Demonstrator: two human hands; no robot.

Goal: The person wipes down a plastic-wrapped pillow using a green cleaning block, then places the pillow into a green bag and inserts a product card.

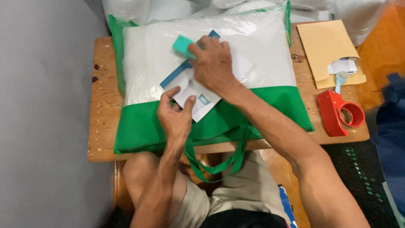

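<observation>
Left hand (175, 118) fingers pinching white label (195, 95), right hand (213, 63) atop it.

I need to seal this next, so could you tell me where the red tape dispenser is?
The red tape dispenser lies at the wooden table's right edge, below the brown envelope.

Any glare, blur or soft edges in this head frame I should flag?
Head view: glare streaks on the clear plastic of the bag; the right hand with the teal block and the left hand on the white label look slightly soft; the tape dispenser is sharp; light is even with faint shadows.
</observation>
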